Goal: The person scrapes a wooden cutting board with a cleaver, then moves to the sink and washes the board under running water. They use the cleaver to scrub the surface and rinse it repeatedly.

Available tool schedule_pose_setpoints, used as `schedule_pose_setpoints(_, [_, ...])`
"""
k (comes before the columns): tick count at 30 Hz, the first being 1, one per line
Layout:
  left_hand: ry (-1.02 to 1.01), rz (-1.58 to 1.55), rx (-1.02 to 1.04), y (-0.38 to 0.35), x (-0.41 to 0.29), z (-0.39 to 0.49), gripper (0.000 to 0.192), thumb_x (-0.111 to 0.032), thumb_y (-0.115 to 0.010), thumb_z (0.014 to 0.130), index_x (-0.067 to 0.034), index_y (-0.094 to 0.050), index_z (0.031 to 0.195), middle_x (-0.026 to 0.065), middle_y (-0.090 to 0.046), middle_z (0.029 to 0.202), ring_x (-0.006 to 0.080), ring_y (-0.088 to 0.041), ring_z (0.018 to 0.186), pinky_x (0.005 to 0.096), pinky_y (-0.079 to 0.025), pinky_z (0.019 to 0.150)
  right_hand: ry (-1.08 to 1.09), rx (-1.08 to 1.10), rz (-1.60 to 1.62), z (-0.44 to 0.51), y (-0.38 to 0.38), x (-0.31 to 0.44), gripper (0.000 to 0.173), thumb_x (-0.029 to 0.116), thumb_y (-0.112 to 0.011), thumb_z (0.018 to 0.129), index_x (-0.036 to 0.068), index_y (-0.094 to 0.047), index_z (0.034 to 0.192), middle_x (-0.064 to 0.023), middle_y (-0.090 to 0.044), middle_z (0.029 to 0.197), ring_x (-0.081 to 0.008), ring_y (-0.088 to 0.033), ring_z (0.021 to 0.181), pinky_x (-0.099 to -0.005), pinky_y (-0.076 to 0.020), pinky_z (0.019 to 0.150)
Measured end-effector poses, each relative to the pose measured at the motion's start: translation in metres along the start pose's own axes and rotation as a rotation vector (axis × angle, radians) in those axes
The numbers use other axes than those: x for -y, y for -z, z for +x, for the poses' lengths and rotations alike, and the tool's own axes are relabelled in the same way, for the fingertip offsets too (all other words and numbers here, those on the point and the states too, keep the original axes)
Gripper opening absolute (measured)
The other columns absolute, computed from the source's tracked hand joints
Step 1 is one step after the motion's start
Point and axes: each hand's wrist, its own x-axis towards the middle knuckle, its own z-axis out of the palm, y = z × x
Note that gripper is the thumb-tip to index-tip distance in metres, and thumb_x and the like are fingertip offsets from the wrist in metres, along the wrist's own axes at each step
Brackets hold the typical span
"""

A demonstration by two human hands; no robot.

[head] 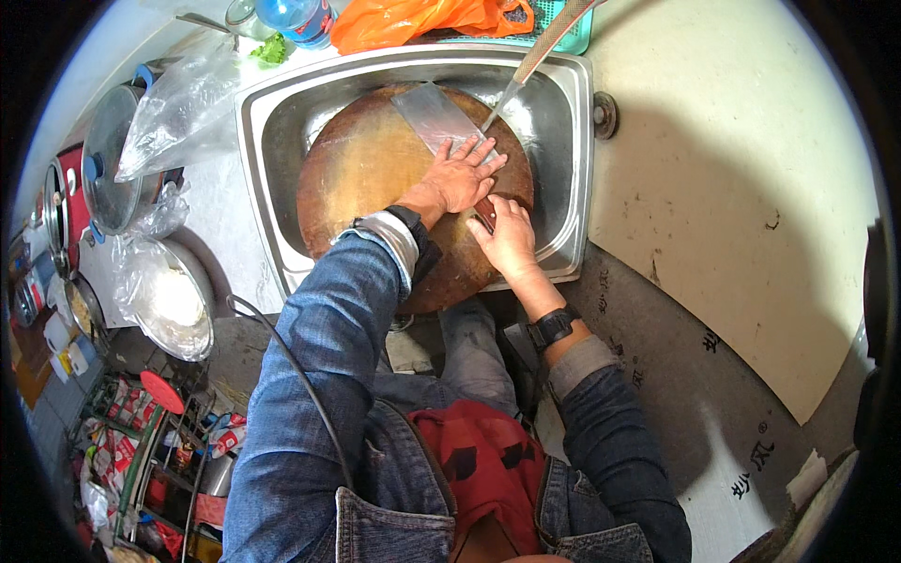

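Note:
A large round wooden chopping board [366,169] rests over a stainless steel sink. On it lies a cleaver [440,116], its wide blade pointing up and left in the view, its brown handle towards me. My left hand [461,176] presses flat on the lower part of the blade, fingers spread. My right hand [510,232] is closed round the cleaver's handle. Water runs from a tap hose [552,42] onto the board beside the blade.
The sink's rim [590,169] surrounds the board. A drain strainer [605,115] sits right of it. Beyond are an orange plastic bag [408,21], a green basket [581,35] and a blue-capped bottle [303,21]. Leftward stand a glass-lidded pot [112,155] and a metal basin [200,302].

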Motion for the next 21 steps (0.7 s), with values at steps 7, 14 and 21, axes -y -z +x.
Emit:
schedule_pose_setpoints(7, [0.039, -0.048, 0.048, 0.003, -0.004, 0.004, 0.047, -0.043, -0.032, 0.094, -0.027, -0.037, 0.138, 0.0047, -0.02, 0.15, 0.0283, -0.017, 0.138, 0.0539, -0.009, 0.109, 0.112, 0.212, -0.114, 0.026, 0.017, -0.004, 0.046, 0.024, -0.07, 0.073, -0.001, -0.049, 0.105, -0.0202, -0.061, 0.095, -0.0358, -0.059, 0.091, -0.0419, -0.047, 0.081])
schedule_pose_setpoints(14, [0.001, -0.199, -0.068, 0.017, -0.016, 0.02, 0.051, -0.043, -0.029, 0.096, -0.014, -0.039, 0.137, 0.0071, -0.027, 0.147, 0.0278, -0.022, 0.137, 0.0533, -0.013, 0.109, 0.238, 0.214, -0.378, 0.051, 0.063, -0.007, 0.028, 0.014, -0.061, 0.076, -0.001, -0.054, 0.099, -0.0175, -0.064, 0.081, -0.0326, -0.064, 0.08, -0.0414, -0.0513, 0.07])
schedule_pose_setpoints(21, [0.103, -0.272, -0.162, 0.03, -0.006, 0.047, 0.056, -0.053, -0.023, 0.094, -0.021, -0.042, 0.135, 0.0123, -0.03, 0.145, 0.0336, -0.023, 0.135, 0.0523, -0.016, 0.108, 0.314, 0.102, -0.439, 0.068, 0.089, 0.005, 0.024, 0.009, -0.066, 0.072, 0.001, -0.053, 0.09, -0.0168, -0.063, 0.079, -0.0341, -0.063, 0.077, -0.0431, -0.0504, 0.067])
